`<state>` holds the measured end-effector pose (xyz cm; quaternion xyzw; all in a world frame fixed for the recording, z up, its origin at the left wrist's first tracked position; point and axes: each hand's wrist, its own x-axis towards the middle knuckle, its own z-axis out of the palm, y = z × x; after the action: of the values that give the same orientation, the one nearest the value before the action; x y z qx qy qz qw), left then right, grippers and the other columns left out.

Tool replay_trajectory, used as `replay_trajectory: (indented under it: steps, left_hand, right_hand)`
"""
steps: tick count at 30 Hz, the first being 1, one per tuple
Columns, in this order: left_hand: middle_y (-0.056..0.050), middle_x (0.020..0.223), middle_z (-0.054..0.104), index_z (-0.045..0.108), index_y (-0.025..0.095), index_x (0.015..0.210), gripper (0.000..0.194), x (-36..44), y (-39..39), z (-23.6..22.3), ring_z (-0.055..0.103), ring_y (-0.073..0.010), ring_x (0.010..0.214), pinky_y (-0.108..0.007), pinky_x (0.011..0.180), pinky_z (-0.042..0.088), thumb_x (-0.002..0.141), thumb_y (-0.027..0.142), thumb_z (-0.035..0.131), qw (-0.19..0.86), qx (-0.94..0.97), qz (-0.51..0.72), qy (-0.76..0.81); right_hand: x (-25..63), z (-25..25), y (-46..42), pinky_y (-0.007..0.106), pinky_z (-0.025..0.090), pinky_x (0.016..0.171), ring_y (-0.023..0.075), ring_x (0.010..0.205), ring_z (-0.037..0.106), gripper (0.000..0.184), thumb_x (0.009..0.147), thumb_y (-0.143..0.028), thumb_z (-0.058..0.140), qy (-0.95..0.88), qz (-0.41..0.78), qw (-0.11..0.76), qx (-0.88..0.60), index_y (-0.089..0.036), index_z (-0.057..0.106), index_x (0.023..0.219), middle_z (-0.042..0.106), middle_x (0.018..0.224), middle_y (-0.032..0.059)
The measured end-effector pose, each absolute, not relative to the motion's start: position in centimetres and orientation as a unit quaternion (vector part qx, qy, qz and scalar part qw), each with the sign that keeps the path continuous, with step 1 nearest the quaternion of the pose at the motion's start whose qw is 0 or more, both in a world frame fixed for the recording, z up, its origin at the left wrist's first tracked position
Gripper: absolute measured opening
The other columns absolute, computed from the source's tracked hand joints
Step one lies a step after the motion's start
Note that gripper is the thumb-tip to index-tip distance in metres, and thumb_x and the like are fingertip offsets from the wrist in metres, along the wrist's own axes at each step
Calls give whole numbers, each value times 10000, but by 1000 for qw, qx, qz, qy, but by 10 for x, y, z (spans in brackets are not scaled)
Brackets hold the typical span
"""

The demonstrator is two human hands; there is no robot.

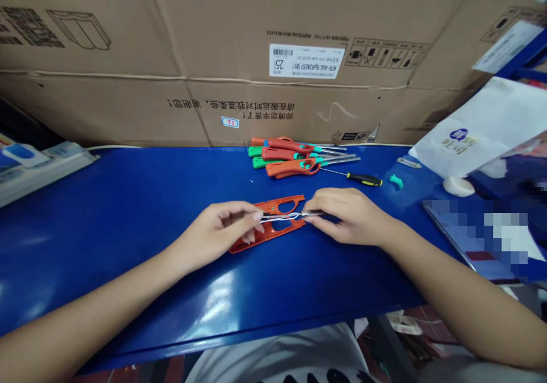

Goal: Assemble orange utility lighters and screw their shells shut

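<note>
My left hand (233,222) is closed in a pinch on a small black part, mostly hidden by the fingers, from which thin white wires (280,219) run to the right. My right hand (354,215) grips a slim metal lighter tube (305,214), and the wires meet its near end. Right under both hands lies the opened orange lighter casing (268,205), its two halves side by side on the blue table (141,218). The left fingers cover part of the casing.
Behind the hands lies a pile of red, orange and green stick lighters (286,168) beside a black-and-yellow screwdriver (365,179). A teal plastic piece (396,181) is further right. A large cardboard box (239,92) borders the back; a power strip (55,169) sits left, a white paper bag (482,126) right.
</note>
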<state>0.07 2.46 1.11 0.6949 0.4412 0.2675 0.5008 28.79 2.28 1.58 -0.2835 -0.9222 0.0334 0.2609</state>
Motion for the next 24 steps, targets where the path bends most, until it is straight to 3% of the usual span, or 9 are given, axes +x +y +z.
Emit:
replay_trajectory:
  steps: [3, 9, 16, 21, 24]
  left_hand:
    - [-21, 640, 724, 751, 172, 968, 369, 0, 24, 12, 661, -152, 533, -240, 492, 535, 862, 524, 716, 509, 686, 265, 447]
    - [-43, 816, 779, 749, 177, 940, 332, 2, 21, 10, 726, -166, 679, -271, 646, 619, 828, 488, 774, 494, 684, 326, 427]
    - [-61, 877, 789, 755, 171, 927, 320, 3, 17, 11, 732, -173, 737, -273, 672, 630, 807, 464, 803, 466, 692, 359, 418]
    - [-31, 857, 781, 753, 182, 931, 209, 4, 13, 14, 717, -146, 718, -240, 664, 612, 831, 361, 788, 468, 689, 379, 403]
    - [-54, 977, 775, 759, 194, 985, 176, 4, 9, 17, 728, -173, 860, -265, 746, 616, 908, 345, 710, 414, 724, 386, 395]
  right_hand:
    - [288, 15, 24, 255, 461, 652, 144, 730, 638, 95, 1012, -266, 565, -923, 35, 259, -282, -205, 634, 992, 711, 861, 38]
    - [290, 15, 27, 252, 456, 649, 142, 730, 604, 107, 1028, -248, 520, -927, 50, 223, -297, -209, 607, 980, 681, 898, 41]
    - [291, 14, 25, 262, 449, 671, 148, 759, 606, 80, 1016, -262, 534, -923, 68, 214, -313, -211, 588, 988, 666, 904, 36]
    - [290, 17, 22, 267, 452, 669, 152, 758, 610, 114, 1004, -329, 576, -915, 101, 234, -314, -220, 580, 968, 668, 882, 31]
    - [284, 18, 18, 262, 475, 678, 150, 771, 626, 102, 1012, -317, 574, -909, 130, 252, -306, -226, 574, 967, 682, 884, 30]
